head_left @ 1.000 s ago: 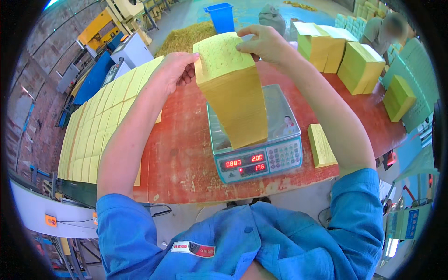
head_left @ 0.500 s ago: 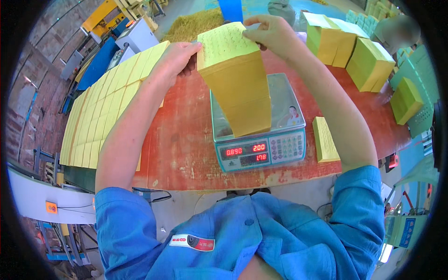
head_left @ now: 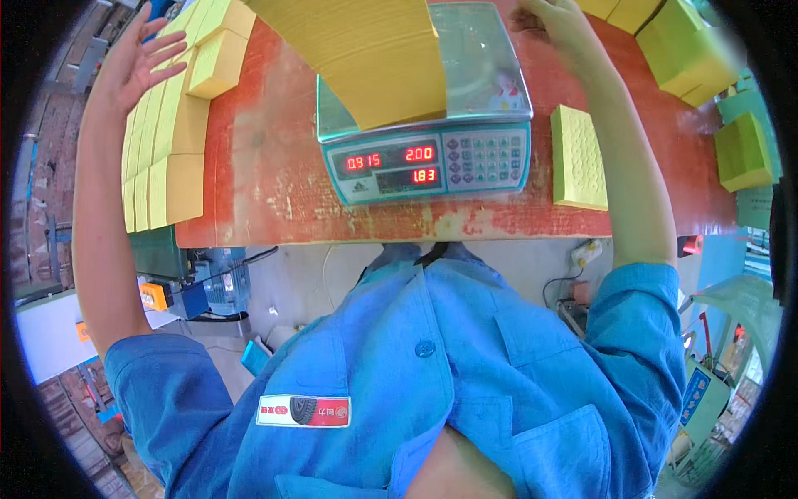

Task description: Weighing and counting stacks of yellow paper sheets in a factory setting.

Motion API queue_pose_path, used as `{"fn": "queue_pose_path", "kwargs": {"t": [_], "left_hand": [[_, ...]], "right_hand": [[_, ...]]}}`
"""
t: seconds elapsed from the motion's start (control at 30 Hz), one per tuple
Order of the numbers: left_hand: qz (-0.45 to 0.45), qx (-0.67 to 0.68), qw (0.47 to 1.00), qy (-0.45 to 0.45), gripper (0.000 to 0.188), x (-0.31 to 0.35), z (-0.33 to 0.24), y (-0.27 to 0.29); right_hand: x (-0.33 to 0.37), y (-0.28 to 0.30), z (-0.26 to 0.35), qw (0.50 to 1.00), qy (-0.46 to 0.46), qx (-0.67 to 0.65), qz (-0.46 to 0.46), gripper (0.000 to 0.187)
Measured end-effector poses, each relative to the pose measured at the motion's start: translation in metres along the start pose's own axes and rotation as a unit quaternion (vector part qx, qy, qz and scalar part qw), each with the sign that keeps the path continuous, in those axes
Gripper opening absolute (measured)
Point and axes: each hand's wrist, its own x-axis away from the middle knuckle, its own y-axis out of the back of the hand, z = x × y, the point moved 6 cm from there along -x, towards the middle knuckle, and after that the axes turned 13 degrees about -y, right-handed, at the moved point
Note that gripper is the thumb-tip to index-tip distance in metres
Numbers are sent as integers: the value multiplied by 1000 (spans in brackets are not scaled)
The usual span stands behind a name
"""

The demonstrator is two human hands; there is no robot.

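Observation:
A tall stack of yellow paper (head_left: 374, 62) stands on the pan of a teal and white digital scale (head_left: 486, 166) whose red digits are lit. The upper edge of the picture cuts off the stack's top. My left hand (head_left: 141, 62) is raised off to the left, fingers spread, holding nothing, near the rows of yellow paper stacks (head_left: 181, 187). To the right of the stack, beyond the scale's far right corner, my right hand (head_left: 553, 25) hangs apart from the paper with loosely bent fingers. Nothing shows in it, though the picture's edge crops it.
On the red, worn table (head_left: 274, 150), a low yellow paper block (head_left: 580, 158) with punched curved marks lies right of the scale. Larger yellow stacks (head_left: 686, 54) stand at the far right, with another yellow block (head_left: 742, 151) by the right edge.
Both hands have come off the top of the paper stack and moved apart, the left one spreading its fingers. My view has tilted down. The figures on the scale's display have changed.

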Motion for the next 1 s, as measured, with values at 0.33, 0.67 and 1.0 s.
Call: {"fn": "queue_pose_path", "kwargs": {"t": [0.33,0.67,1.0], "left_hand": [[188,106,975,52,80,-2,-47,-114],[266,153,948,86,48,50,-15,-150],[234,18,967,-101,47,4,0,-134]], "right_hand": [[-38,-101,-31,981,-44,-158,107,38],[72,-129,-46,997,74,35,15,51],[173,-144,-153,932,-186,-307,48,34]]}}
